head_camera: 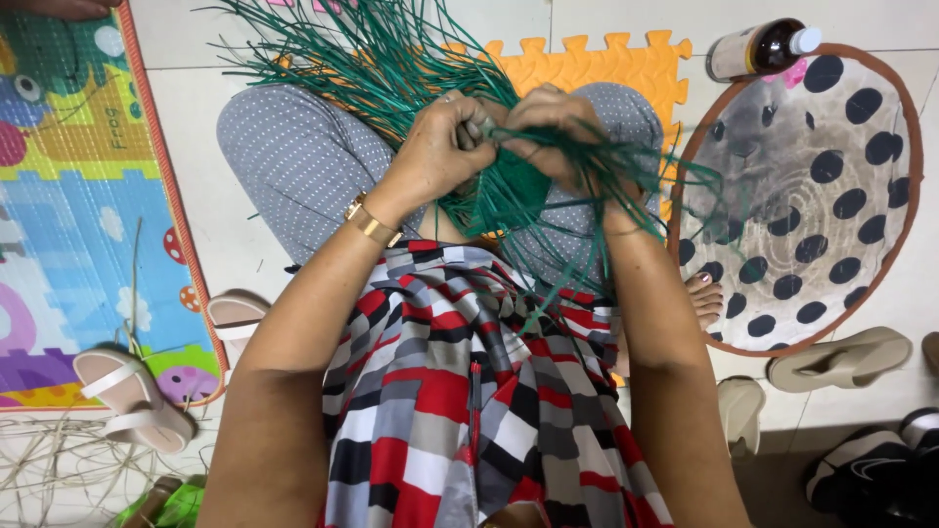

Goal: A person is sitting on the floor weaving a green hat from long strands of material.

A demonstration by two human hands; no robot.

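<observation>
I sit cross-legged on the floor with a small green woven piece [515,191] in my lap. Many long green strips [381,49] fan out from it toward the upper left, and more [675,181] trail to the right. My left hand [440,147], with a gold bangle at the wrist, is closed around strips at the top of the woven piece. Touching it on the right, my right hand [553,122] pinches the same bundle of strips. The fingertips of both hands are partly hidden among the strips.
An orange foam puzzle mat [606,64] lies under my knees. A round black-dotted mat [812,196] is at right, a brown bottle [758,49] above it. A colourful play mat [68,196] covers the left. Sandals [132,396] [841,357] and pale loose strips [49,469] lie nearby.
</observation>
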